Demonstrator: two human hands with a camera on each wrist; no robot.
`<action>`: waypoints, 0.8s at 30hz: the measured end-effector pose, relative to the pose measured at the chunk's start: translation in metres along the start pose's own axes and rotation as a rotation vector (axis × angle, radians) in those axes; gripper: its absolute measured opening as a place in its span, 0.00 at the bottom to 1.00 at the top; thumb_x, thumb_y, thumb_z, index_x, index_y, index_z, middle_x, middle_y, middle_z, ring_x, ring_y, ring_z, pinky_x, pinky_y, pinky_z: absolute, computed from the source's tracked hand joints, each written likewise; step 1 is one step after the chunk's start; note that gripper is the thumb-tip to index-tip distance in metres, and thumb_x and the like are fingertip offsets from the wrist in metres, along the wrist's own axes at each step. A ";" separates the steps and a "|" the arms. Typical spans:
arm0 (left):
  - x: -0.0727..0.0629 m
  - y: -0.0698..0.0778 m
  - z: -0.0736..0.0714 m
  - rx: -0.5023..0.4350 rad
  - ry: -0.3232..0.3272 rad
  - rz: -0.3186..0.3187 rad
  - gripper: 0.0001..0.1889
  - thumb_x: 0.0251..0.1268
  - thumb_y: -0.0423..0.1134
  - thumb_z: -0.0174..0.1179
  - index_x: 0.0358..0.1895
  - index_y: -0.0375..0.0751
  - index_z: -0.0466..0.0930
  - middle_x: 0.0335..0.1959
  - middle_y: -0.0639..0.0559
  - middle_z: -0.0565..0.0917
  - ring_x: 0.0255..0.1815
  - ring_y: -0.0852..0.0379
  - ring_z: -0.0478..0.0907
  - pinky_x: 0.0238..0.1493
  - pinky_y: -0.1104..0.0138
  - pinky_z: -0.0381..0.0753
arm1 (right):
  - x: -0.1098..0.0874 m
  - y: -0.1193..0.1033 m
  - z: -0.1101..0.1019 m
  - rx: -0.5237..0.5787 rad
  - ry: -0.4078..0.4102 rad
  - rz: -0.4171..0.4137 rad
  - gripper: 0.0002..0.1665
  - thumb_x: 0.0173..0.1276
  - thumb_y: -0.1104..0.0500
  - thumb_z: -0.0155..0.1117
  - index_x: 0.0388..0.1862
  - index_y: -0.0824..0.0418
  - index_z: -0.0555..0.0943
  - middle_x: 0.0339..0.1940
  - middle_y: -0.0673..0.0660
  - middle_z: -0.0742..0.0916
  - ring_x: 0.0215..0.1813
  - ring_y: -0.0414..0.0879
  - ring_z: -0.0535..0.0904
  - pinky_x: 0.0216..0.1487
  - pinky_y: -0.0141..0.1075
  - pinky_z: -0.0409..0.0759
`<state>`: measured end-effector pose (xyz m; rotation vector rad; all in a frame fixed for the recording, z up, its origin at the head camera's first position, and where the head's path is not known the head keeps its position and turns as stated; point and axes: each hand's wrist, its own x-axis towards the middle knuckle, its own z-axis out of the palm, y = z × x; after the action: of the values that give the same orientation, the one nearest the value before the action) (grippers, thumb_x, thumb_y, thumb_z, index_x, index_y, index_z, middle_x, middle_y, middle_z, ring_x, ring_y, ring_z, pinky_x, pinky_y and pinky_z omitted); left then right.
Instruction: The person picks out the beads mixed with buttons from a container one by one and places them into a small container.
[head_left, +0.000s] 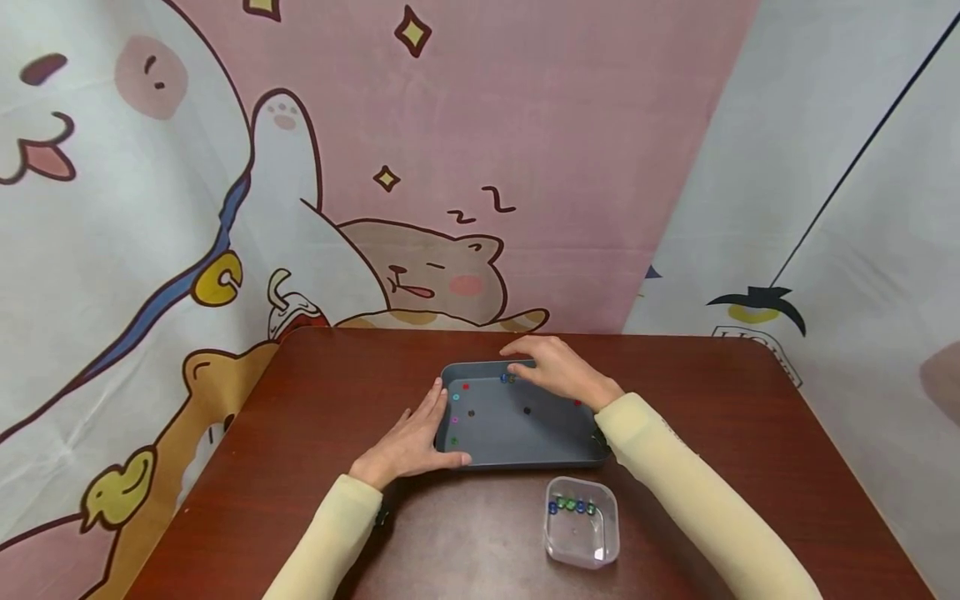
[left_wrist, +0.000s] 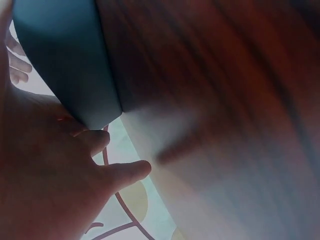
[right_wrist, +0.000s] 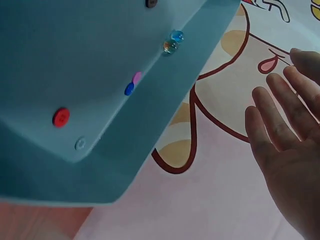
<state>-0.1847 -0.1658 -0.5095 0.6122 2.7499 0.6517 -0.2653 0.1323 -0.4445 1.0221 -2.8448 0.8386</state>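
A grey tray (head_left: 498, 437) lies on the table with small buttons scattered in it, among them a red button (right_wrist: 61, 117) and a dark button (head_left: 527, 410). Two glass marbles (right_wrist: 171, 46) sit together against its far wall. My left hand (head_left: 408, 446) rests at the tray's left side, fingers straight along the edge and thumb across the front left corner. Above the far right part of the tray is my right hand (head_left: 558, 367), its fingers loosely extended and holding nothing. The right hand and forearm hide part of the tray.
Nearer me stands a clear plastic box (head_left: 581, 542) with several blue and green marbles (head_left: 572, 505) in it. The brown table (head_left: 337, 367) ends at a cartoon-printed cloth (head_left: 570, 167) behind.
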 end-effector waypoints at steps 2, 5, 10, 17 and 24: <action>0.000 0.001 -0.001 -0.004 0.002 0.001 0.67 0.56 0.77 0.63 0.84 0.36 0.41 0.86 0.46 0.33 0.85 0.47 0.44 0.77 0.36 0.50 | 0.002 0.001 0.003 0.006 -0.008 0.004 0.20 0.77 0.53 0.67 0.64 0.54 0.84 0.62 0.52 0.86 0.64 0.49 0.82 0.63 0.48 0.79; 0.000 0.001 -0.001 -0.014 0.007 0.004 0.67 0.56 0.76 0.64 0.84 0.35 0.41 0.86 0.45 0.34 0.85 0.46 0.45 0.77 0.36 0.50 | 0.004 0.003 0.007 0.017 -0.013 0.016 0.19 0.76 0.54 0.67 0.64 0.55 0.85 0.61 0.53 0.87 0.63 0.50 0.82 0.63 0.49 0.80; 0.000 0.000 0.000 -0.010 0.007 -0.002 0.67 0.56 0.77 0.64 0.84 0.35 0.41 0.86 0.46 0.34 0.85 0.46 0.45 0.77 0.35 0.50 | 0.006 0.009 0.015 0.016 -0.032 0.032 0.19 0.75 0.57 0.68 0.63 0.58 0.85 0.60 0.55 0.87 0.63 0.52 0.82 0.63 0.50 0.79; -0.001 0.000 0.000 -0.004 0.002 0.001 0.67 0.56 0.78 0.62 0.84 0.35 0.41 0.86 0.46 0.34 0.85 0.47 0.44 0.77 0.36 0.50 | 0.007 0.019 0.026 0.015 -0.079 0.066 0.21 0.75 0.57 0.68 0.64 0.60 0.84 0.61 0.56 0.87 0.64 0.53 0.82 0.63 0.50 0.79; 0.000 0.001 -0.001 -0.004 0.002 0.003 0.66 0.57 0.76 0.63 0.84 0.35 0.41 0.86 0.46 0.34 0.85 0.46 0.45 0.77 0.36 0.50 | 0.006 0.025 0.035 0.028 -0.105 0.087 0.21 0.75 0.58 0.69 0.64 0.59 0.85 0.61 0.55 0.87 0.64 0.52 0.82 0.63 0.51 0.79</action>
<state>-0.1844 -0.1655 -0.5086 0.6150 2.7491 0.6582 -0.2792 0.1279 -0.4857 0.9797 -2.9936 0.8575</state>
